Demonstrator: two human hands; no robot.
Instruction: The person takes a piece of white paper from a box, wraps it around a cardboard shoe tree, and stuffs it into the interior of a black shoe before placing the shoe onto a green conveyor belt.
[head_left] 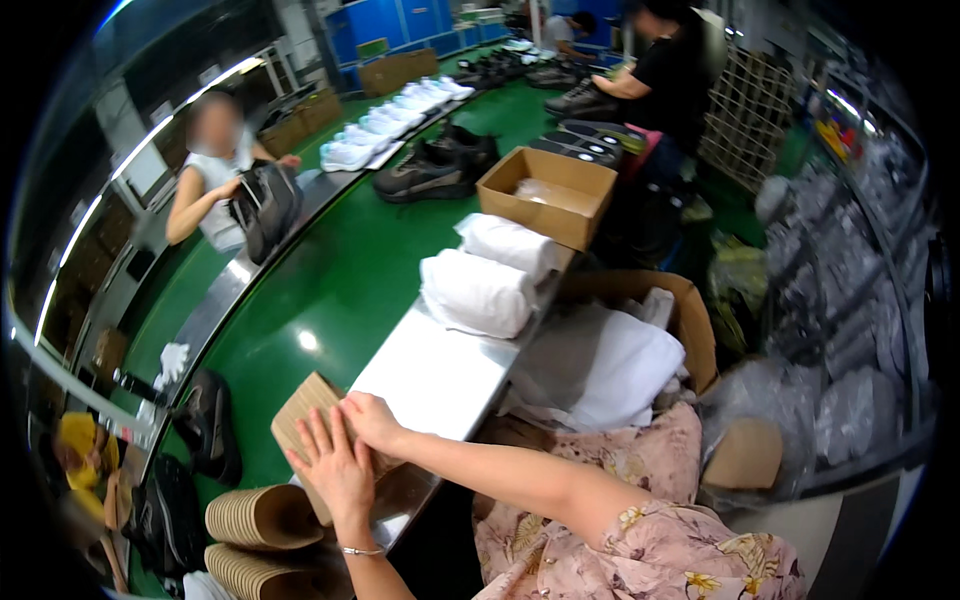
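Note:
A tan cardboard piece (300, 402) with rounded corners lies at the near edge of the green surface, under both my hands. My left hand (338, 468), with a bracelet at the wrist, rests flat on it, fingers stretched and spread. Beside it, my right hand (370, 420) is closed at the cardboard's right edge, its fingers curled as if pinching that edge. Part of the piece is hidden beneath my hands. Just left of my left wrist stands a nested stack of curved cardboard pieces (235, 518), with another stack (240, 570) nearer to me.
White bundles (478, 292) sit on the shiny metal plate (425, 375). Beyond are an open cardboard box (548, 190), dark shoes (430, 170) and a row of white shoes (385, 125). A large carton (695, 320) stands right. A person (215, 180) opposite holds a dark shoe; others work farther off.

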